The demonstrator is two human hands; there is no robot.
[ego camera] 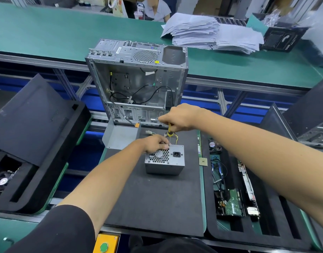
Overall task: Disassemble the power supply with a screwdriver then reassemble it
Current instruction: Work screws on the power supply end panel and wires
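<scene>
My right hand grips screwdriver, shaft near-vertical, tip at power supply top edge; left hand fingers curled, steadying box beside tip.

No text can be read with certainty. The computer case carries a white label and a small yellow sticker, and the black box shows white lettering, all too blurred to read.

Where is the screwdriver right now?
In the head view, centre: the right hand grips the screwdriver above the power supply, beside the left hand.
</scene>
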